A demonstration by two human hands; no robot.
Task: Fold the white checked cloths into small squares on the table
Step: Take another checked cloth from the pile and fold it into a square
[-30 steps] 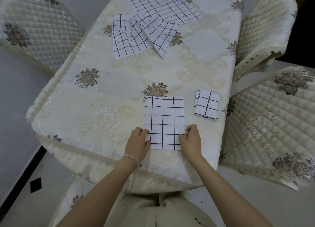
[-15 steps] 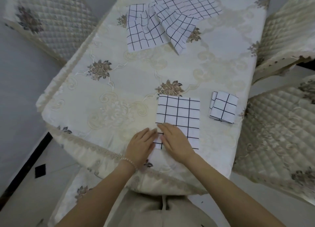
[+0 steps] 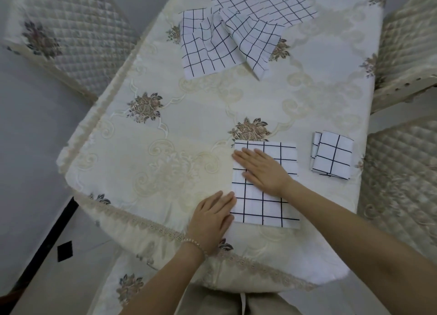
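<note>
A white checked cloth [image 3: 267, 206], folded into a rectangle, lies flat near the table's front edge. My right hand [image 3: 262, 169] presses flat on its upper left part, fingers straight and pointing left. My left hand [image 3: 214, 216] lies flat beside the cloth, fingertips touching its left edge. A small folded square of checked cloth [image 3: 333, 155] sits to the right. Unfolded checked cloths [image 3: 227, 40] lie heaped at the far end of the table.
The table [image 3: 165, 125] wears a cream embroidered cover with a lace fringe. Quilted chairs stand at the far left [image 3: 61, 31] and along the right side [image 3: 402, 173]. Grey floor shows on the left.
My right hand slid up and over the cloth, flattening it, from the lower edge. My left hand stayed at the cloth's lower left edge. The view shifted, so the table appears further right.
</note>
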